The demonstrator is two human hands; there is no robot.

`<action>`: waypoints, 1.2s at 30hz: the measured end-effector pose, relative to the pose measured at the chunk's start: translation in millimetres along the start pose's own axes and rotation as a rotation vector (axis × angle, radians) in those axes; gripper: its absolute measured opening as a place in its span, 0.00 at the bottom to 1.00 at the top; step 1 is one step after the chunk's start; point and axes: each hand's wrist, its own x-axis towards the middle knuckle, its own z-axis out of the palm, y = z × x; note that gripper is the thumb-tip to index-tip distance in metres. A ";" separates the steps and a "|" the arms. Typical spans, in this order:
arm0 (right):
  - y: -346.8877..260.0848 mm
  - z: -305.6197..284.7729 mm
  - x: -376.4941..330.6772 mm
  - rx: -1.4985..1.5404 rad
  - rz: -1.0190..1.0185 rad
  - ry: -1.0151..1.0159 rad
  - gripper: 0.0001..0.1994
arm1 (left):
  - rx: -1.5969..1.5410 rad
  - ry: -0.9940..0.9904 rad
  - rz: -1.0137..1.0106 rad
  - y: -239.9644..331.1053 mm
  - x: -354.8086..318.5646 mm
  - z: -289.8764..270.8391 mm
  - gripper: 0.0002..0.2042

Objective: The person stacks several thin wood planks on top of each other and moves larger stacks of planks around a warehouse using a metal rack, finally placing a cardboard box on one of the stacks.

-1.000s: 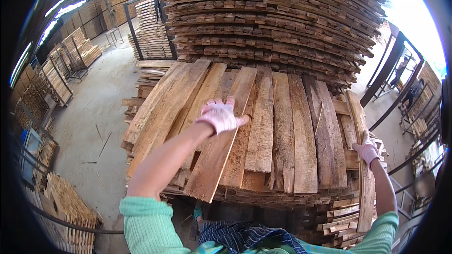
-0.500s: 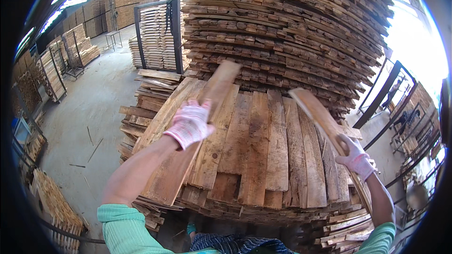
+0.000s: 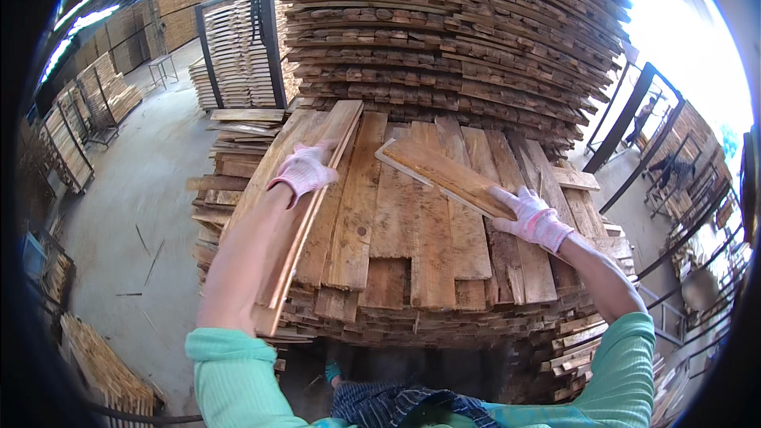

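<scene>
My left hand (image 3: 304, 170), in a pinkish-white glove, lies palm down over a long plank (image 3: 337, 127) at the left of the layered boards. Its thumb is spread from the fingers, which are slightly blurred. That plank lies on another, their right edges nearly lined up. My right hand (image 3: 533, 220), gloved the same way, grips the near end of a shorter wooden board (image 3: 444, 173) with a pale edge. This board slants up and left across the layer of planks (image 3: 388, 190); whether it touches them I cannot tell.
A tall stack of rough planks (image 3: 452, 40) rises behind the layer. Dark metal frames stand at the left (image 3: 269, 47) and right (image 3: 622, 119). More boards (image 3: 234, 166) jut out at the left side. Grey floor (image 3: 151, 214) with wood slivers lies further left.
The left plank has come down and toward me, onto the boards at the left. My right hand has swung its board left, from the right edge to over the middle.
</scene>
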 end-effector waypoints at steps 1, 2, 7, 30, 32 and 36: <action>1.4 -1.2 0.5 -0.029 -0.018 0.016 0.40 | -0.121 0.078 0.122 -8.8 -8.7 -5.8 0.43; -15.6 -10.3 0.3 0.094 0.040 -0.005 0.41 | -0.222 0.147 0.214 -33.0 -25.2 -11.6 0.41; -8.3 -18.4 -9.7 0.064 0.027 -0.009 0.41 | -0.863 0.540 0.141 -39.0 -156.8 -21.6 0.34; -70.4 -49.6 103.5 -0.075 -0.402 -0.010 0.43 | -2.199 0.534 -0.243 84.4 -224.7 214.9 0.36; -88.8 -86.7 130.4 -0.042 -0.394 0.021 0.43 | -2.218 0.526 -0.416 75.0 -217.8 229.2 0.35; -101.5 -89.7 226.9 -0.048 -0.408 0.138 0.42 | -2.285 0.446 -0.561 81.7 -220.1 227.9 0.33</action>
